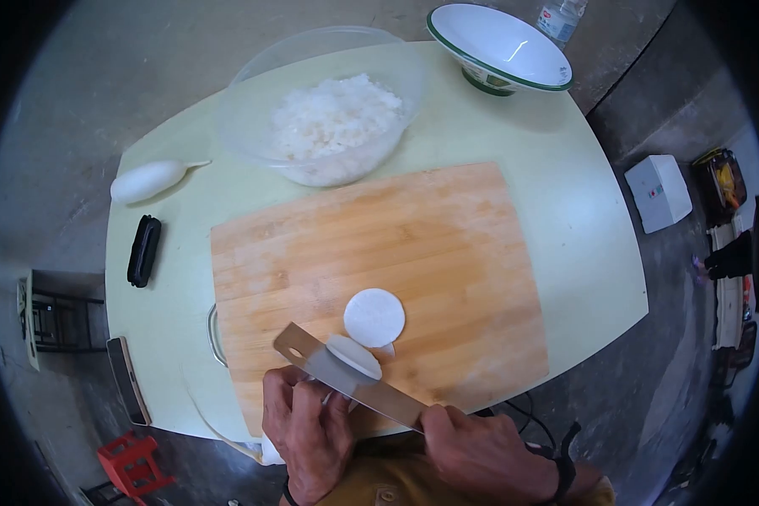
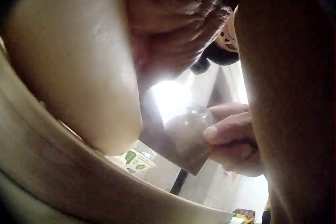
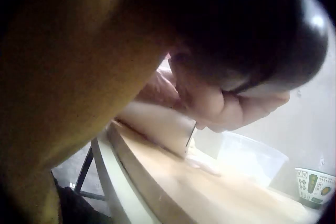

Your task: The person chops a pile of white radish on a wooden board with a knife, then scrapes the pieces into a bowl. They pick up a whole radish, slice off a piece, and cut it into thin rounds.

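My right hand (image 1: 485, 451) grips a cleaver (image 1: 388, 400), its blade slanting across the front of the wooden cutting board (image 1: 447, 253). With curled fingers, my left hand (image 1: 309, 430) holds a white radish (image 2: 79, 66) right beside the blade. In the head view most of that radish is hidden beneath the hand. A fresh radish slice (image 1: 354, 356) leans against the far side of the blade. Beyond it, a round slice (image 1: 374, 318) lies flat on the board, with a small scrap poking out at its lower edge.
Behind the board stands a clear plastic bowl (image 1: 337, 169) of chopped white pieces. A green-rimmed bowl (image 1: 514, 51) is at the back right. To the left lie another white radish (image 1: 150, 182), a black object (image 1: 144, 250) and a phone (image 1: 128, 381) at the table edge.
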{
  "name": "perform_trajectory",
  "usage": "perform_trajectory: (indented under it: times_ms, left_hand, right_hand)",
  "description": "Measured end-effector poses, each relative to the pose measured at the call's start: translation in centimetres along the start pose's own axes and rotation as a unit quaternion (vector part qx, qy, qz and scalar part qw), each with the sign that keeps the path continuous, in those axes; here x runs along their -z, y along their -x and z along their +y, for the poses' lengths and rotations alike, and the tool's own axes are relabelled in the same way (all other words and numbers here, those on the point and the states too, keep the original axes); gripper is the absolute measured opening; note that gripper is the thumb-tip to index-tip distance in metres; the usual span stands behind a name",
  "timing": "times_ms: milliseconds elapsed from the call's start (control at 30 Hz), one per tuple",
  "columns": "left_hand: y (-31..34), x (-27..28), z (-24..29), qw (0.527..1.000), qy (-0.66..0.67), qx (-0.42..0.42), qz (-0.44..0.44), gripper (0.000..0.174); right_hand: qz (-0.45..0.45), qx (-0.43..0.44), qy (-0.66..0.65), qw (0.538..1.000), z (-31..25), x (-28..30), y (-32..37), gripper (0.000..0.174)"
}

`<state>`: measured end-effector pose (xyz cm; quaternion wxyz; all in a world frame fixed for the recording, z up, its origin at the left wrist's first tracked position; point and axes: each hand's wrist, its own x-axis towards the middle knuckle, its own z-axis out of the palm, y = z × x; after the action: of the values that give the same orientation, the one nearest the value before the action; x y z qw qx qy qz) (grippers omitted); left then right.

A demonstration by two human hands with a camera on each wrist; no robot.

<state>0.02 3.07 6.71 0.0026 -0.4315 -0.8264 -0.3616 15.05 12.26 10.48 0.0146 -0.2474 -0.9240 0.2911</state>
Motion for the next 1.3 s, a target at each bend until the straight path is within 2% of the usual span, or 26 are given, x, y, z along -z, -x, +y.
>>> perform_trajectory:
  times_ms: [133,233,300,333,433,500,533,600,700,800,933,1000,1133,1200,1300]
  left_hand:
    - [-0.1,-0.2,0.3,1.000,0.004,0.017,-0.001,0.023]
    - [0.1,-0.1,0.0,1.000,-0.009,-0.008,-0.001,0.028]
    - [0.2,-0.1,-0.1,1.000,-0.005,-0.008,0.000,0.028]
    - [0.3,-0.1,-0.1,1.000,-0.002,-0.007,0.000,0.027]
    - [0.5,-0.3,-0.2,1.000,-0.006,-0.004,0.005,0.027]
    - [0.6,-0.3,-0.3,1.000,-0.005,-0.008,0.008,0.027]
    - [0.6,-0.3,-0.3,1.000,-0.003,-0.008,0.013,0.027]
    - [0.7,-0.3,-0.2,1.000,-0.004,-0.008,0.017,0.027]
    - [0.8,-0.5,-0.3,1.000,-0.006,-0.014,0.022,0.026]
    - [0.7,-0.4,-0.3,1.000,-0.009,-0.017,0.024,0.026]
    - [0.7,-0.6,-0.4,0.999,-0.011,-0.019,0.031,0.026]
    - [0.6,-0.6,-0.1,0.999,-0.017,-0.009,0.030,0.026]
    - [0.8,-0.5,-0.3,0.999,-0.020,-0.013,0.033,0.026]
    - [0.8,-0.5,-0.3,0.999,-0.016,-0.013,0.031,0.026]
    - [0.5,-0.2,-0.2,0.999,-0.010,-0.017,0.026,0.026]
  right_hand:
    - [-0.031,-0.009,0.011,0.999,-0.2,0.1,0.0,0.005]
    - [0.001,0.016,0.001,1.000,0.0,-0.2,-1.1,0.005]
    - [-0.071,0.038,-0.008,0.997,0.1,0.0,-2.5,0.020]
    - [-0.071,0.038,-0.008,0.997,0.1,-0.2,-2.8,0.020]
    - [-0.038,0.060,-0.005,0.997,0.8,-1.4,-4.1,0.022]
    - [0.043,0.135,-0.042,0.989,1.7,-2.5,-5.0,0.023]
    - [0.045,0.137,-0.039,0.989,1.7,-2.2,-5.3,0.023]
    - [-0.042,0.084,-0.086,0.992,1.8,-1.3,-5.9,0.022]
    - [-0.057,0.047,-0.029,0.997,1.7,-1.5,-6.5,0.023]
    - [-0.071,0.046,-0.075,0.994,1.9,-1.1,-6.6,0.023]
    - [-0.069,0.051,-0.106,0.991,1.8,-0.9,-6.7,0.023]
    - [-0.040,0.096,-0.140,0.985,1.6,-1.0,-7.2,0.023]
    - [-0.072,0.077,-0.157,0.982,1.8,-0.9,-7.1,0.023]
    - [-0.025,0.107,-0.159,0.981,1.9,-0.9,-6.5,0.023]
    - [-0.039,0.083,-0.153,0.984,2.0,-1.5,-5.7,0.021]
